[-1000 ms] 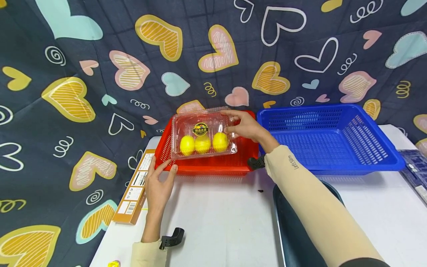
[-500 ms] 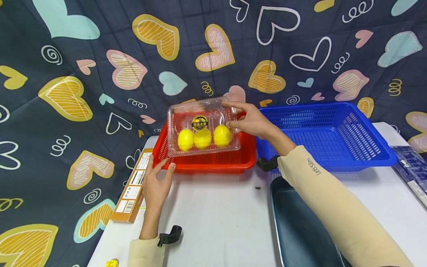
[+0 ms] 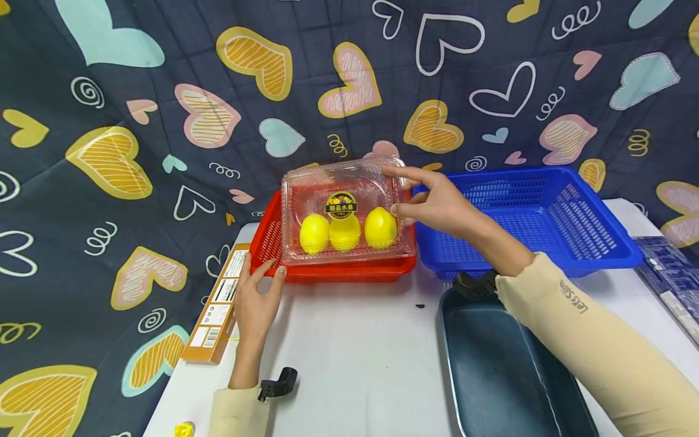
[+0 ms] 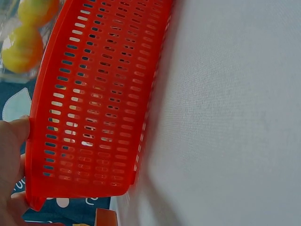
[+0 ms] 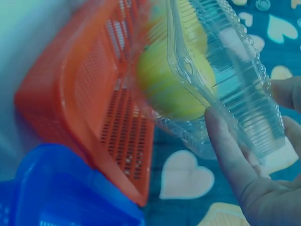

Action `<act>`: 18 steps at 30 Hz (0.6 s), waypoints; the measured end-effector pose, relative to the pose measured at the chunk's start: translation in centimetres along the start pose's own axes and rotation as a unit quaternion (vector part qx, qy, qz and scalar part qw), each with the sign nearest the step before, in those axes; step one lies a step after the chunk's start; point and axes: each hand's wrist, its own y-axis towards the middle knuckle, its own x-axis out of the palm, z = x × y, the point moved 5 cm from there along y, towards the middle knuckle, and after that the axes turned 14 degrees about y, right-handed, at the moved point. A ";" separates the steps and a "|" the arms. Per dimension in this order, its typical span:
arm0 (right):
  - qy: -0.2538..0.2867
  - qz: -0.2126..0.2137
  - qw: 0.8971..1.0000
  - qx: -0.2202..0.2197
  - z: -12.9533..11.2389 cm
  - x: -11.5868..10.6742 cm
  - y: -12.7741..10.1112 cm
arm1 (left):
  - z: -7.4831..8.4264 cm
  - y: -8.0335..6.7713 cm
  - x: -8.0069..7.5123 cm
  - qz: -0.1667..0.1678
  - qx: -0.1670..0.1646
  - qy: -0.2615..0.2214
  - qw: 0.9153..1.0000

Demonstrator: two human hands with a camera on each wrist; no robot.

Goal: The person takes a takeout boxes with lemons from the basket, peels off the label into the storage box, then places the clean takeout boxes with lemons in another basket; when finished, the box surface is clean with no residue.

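Note:
A clear plastic fruit box with a black-and-gold label and three yellow lemons inside is tilted above the red basket. My right hand pinches the box by its right end, thumb on the near face and fingers at the upper edge. In the right wrist view, the box's ridged side lies between thumb and fingers. My left hand holds the near left corner of the red basket. The left wrist view has its fingertips at the basket's rim.
A blue basket stands right of the red one. A dark tray lies in front of it under my right forearm. An orange carton is by my left hand, with a small yellow item nearer. A heart-patterned cloth hangs behind.
My right hand first raised the fruit box, then brought it right and slightly down, turning its face more toward me. The left hand has stayed at the basket corner.

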 end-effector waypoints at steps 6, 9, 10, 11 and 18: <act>-0.008 0.017 1.000 0.013 -0.3 -0.8 -2.7 | 0.2 -0.1 0.0 -0.002 -0.001 0.001 1.000; -0.015 0.020 1.000 0.013 -0.3 -1.2 -4.1 | 0.3 -0.1 0.1 -0.003 0.001 -0.002 1.000; -0.018 0.018 1.000 0.013 -0.2 -1.3 -4.6 | 0.3 -0.1 0.1 -0.002 0.000 -0.003 1.000; -0.021 0.016 1.000 0.011 -0.2 -1.4 -5.0 | 0.3 -0.1 0.1 -0.002 0.000 -0.003 1.000; -0.031 0.006 0.999 0.015 0.2 -1.6 -7.9 | 0.3 -0.1 0.0 -0.001 -0.002 -0.007 1.000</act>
